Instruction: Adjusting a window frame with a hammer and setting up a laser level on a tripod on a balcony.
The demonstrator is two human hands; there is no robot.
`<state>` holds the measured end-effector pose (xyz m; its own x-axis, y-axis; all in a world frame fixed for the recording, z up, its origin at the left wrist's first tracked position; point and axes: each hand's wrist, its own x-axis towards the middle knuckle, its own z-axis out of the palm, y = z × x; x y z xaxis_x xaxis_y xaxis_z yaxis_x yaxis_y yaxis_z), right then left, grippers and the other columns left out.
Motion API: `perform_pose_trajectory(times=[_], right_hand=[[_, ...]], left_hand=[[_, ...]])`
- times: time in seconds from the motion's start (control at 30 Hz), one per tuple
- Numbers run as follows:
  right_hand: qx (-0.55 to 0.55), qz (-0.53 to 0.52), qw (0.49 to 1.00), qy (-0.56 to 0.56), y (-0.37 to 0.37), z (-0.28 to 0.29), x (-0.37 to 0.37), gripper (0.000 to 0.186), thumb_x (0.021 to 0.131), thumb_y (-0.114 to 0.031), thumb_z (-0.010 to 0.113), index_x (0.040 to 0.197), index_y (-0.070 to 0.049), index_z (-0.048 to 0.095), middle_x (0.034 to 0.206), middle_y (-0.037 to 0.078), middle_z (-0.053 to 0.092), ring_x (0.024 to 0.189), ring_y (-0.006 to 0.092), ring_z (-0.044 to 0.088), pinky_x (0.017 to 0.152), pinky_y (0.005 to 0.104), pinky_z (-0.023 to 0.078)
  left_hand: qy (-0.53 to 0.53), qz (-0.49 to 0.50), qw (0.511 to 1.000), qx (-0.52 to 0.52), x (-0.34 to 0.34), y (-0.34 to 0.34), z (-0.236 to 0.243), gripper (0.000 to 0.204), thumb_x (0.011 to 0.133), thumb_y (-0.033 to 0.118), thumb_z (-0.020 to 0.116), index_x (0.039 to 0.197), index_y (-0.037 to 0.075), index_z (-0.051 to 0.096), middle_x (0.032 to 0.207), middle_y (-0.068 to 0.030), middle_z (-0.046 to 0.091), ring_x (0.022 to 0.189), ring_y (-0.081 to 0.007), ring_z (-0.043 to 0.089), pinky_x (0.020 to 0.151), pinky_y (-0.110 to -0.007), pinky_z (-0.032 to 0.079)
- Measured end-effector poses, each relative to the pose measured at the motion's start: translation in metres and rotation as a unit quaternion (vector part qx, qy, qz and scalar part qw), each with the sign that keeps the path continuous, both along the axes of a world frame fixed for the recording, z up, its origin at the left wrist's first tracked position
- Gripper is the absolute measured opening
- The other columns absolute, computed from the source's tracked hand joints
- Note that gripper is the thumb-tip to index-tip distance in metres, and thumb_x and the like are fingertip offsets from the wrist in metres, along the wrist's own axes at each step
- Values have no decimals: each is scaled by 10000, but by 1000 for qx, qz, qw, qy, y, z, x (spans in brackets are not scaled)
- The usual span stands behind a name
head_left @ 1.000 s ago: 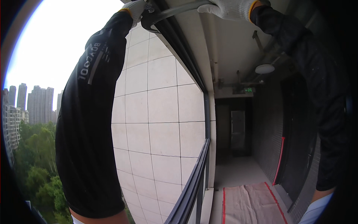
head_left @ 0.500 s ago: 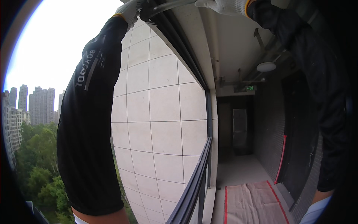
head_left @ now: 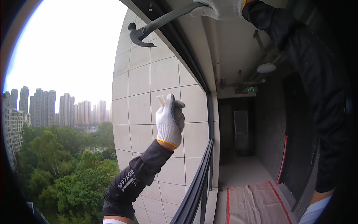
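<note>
My right hand (head_left: 220,9), in a white knit glove, is closed on the dark handle of a claw hammer (head_left: 138,37) at the top; the hammer's head hangs by the black window-frame channel (head_left: 175,44). A small fixing (head_left: 150,9) shows in that channel. My left hand (head_left: 168,123), in a similar glove with grey dots, is raised in front of the tiled outer wall (head_left: 141,78), fingers closed on small pale sticks (head_left: 161,100); exactly what they are is too small to tell.
A lower black rail (head_left: 190,190) runs along the opening, with treetops and high-rises beyond at left. At right are a corridor with a red-edged cloth (head_left: 253,205) on the floor, a red strip (head_left: 282,158) by a dark door, a round ceiling lamp (head_left: 266,68) and pipes.
My left hand has dropped from the top of the frame to mid-view, now showing the pale sticks. The hammer head has come into fuller view, shifted slightly left and down.
</note>
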<state>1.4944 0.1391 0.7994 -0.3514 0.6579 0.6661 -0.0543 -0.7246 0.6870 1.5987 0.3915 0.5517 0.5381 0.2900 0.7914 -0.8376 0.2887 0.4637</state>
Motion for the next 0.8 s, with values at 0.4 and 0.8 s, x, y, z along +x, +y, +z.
perform_pose_trajectory(times=[0.4,0.8], right_hand=[[28,10,998,47,-8,20,36,542,974,-525,558,943,-10,727,880,267,706,870,461,686,797,554,526],[66,51,994,74,-1,15,43,549,973,-532,553,959,-9,718,886,278,701,877,464,681,799,554,518]], left_hand=[[400,-206,833,321,100,-182,-288,490,1011,523,589,811,82,665,554,72,394,466,-37,346,457,-237,264],[185,68,617,762,169,-158,-397,560,994,539,501,980,30,736,983,-195,736,965,-415,691,865,-492,534]])
